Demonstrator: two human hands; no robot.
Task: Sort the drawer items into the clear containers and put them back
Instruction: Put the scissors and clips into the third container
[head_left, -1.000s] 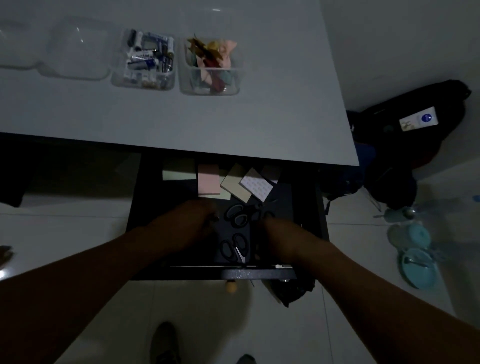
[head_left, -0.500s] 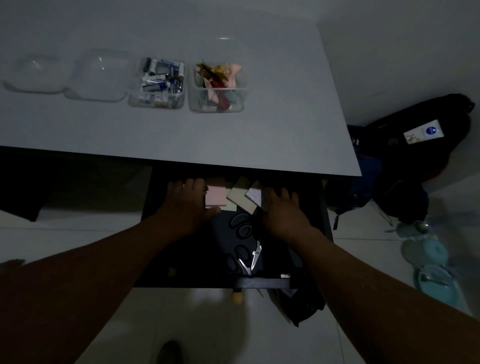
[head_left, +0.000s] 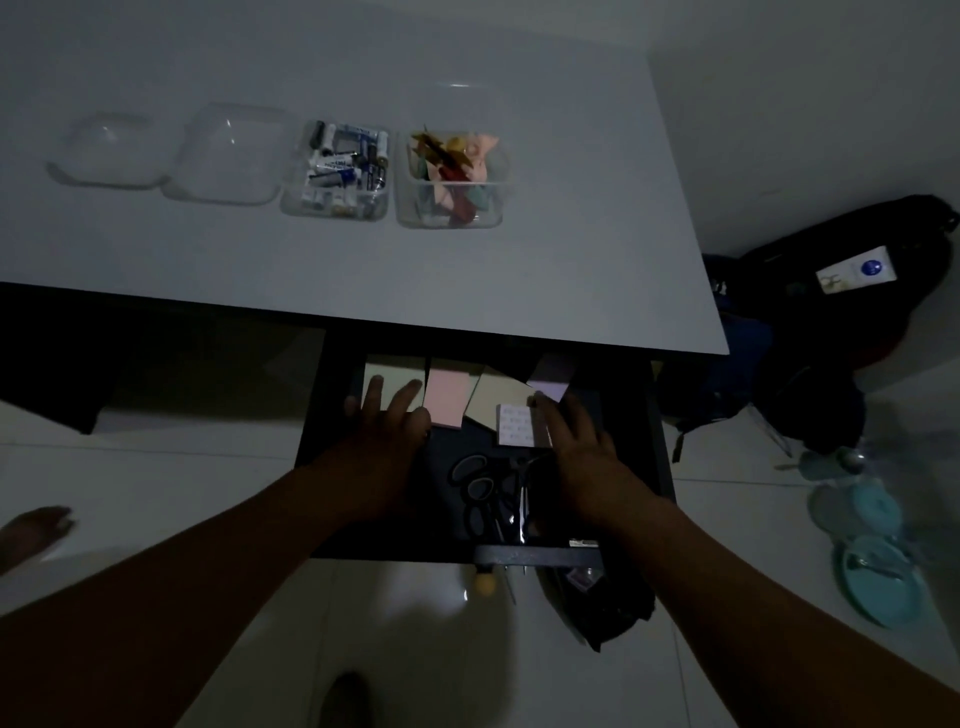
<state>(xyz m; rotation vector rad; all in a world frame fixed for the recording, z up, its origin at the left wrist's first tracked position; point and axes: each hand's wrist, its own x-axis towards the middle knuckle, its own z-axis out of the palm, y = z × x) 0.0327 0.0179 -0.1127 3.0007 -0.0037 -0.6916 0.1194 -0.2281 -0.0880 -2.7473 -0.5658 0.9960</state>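
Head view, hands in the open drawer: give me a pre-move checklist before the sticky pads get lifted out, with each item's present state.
1. Drawer open far enough to reach the pads: ok.
2. Left hand free, fingers spread over the pale pad: ok.
3. Right hand at the white patterned pad; firm grip: cannot tell.
4. Pink pad unobstructed: ok.
5. Empty clear container waiting on the table: ok.
6. Scissors clear of both hands: not ok, they lie between the wrists.
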